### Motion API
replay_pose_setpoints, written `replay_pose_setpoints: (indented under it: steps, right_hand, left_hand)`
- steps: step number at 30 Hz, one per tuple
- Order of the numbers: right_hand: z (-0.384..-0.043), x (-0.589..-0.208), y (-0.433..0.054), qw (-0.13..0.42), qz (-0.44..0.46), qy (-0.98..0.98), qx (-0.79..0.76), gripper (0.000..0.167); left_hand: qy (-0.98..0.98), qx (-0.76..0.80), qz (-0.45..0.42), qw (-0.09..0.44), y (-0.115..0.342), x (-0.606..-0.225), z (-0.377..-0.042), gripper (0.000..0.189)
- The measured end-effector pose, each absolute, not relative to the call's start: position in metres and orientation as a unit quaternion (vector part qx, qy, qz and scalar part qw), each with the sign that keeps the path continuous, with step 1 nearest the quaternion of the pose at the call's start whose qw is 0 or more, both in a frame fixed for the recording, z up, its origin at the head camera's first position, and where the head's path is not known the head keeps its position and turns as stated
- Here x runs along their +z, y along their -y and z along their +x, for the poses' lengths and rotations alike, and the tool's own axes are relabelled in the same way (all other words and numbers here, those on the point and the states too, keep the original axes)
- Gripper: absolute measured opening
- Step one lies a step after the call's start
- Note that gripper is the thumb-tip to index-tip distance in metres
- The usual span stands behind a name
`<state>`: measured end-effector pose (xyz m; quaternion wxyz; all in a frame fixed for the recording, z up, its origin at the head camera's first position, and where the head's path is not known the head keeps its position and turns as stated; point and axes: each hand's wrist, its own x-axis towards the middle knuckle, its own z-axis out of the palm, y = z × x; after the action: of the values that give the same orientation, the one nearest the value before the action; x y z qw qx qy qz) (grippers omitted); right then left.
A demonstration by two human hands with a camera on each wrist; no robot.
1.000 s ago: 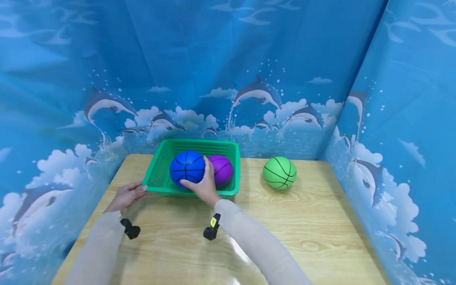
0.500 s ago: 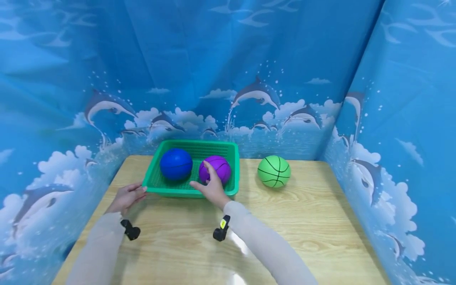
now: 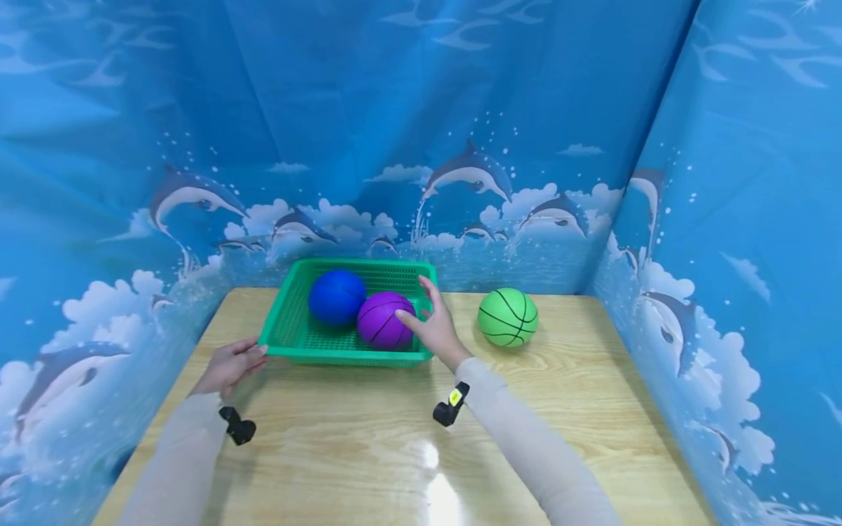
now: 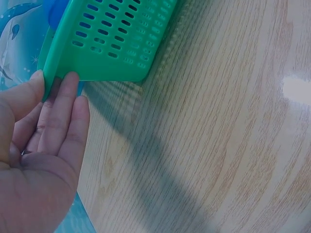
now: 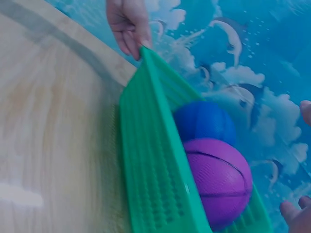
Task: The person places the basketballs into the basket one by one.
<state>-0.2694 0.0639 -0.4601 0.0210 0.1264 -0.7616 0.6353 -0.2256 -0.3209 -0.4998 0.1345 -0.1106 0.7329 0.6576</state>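
My left hand [image 3: 230, 365] pinches the front left corner of the green plastic basket [image 3: 349, 358], thumb on the rim and fingers below it in the left wrist view. Inside the basket sit a blue ball [image 3: 337, 298] and a purple ball [image 3: 386, 321] with black basketball lines, the purple one nearer the front and to the right. Over the basket's right end is my right hand [image 3: 439, 329], thumb and fingers spread, holding nothing. Its thumb overlaps the purple ball's edge in the head view; contact cannot be told. A light green ball [image 3: 508, 317] rests outside, right of the basket.
Everything stands on a light wooden table [image 3: 342, 438], the basket near its back edge. Blue sheets with printed dolphins [image 3: 467, 175] hang behind and at both sides. Dark wrist cameras [image 3: 451, 405] sit on the sleeves.
My right hand has let go of the blue ball and moved right. The blue ball rolled left, then slightly back right; the purple ball shifted left and forward. My left hand keeps its grip on the basket.
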Motion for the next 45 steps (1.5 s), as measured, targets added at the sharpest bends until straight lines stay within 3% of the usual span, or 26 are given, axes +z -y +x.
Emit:
replay_pose_setpoints:
  steps: [11,18,33,45]
  right_hand:
    - [-0.271,-0.446,-0.116,0.036,0.091,0.761,0.642,0.083]
    - [-0.259,-0.432,-0.145,0.076,0.054,0.791,0.605,0.080]
    - [-0.291,-0.490,-0.231,0.097,-0.065,0.830,0.546,0.085]
    - [-0.295,-0.518,-0.247,0.045,-0.102,0.835,0.538,0.098]
  left_hand:
    - [-0.727,0.666,-0.109,0.129,0.322,-0.499,-0.225,0.071]
    - [-0.731,0.661,-0.105,0.129,0.320,-0.498,-0.224,0.069]
    - [-0.723,0.669,-0.111,0.131,0.321,-0.500,-0.227,0.071]
    - [-0.726,0.664,-0.107,0.143,0.323,-0.503,-0.226,0.074]
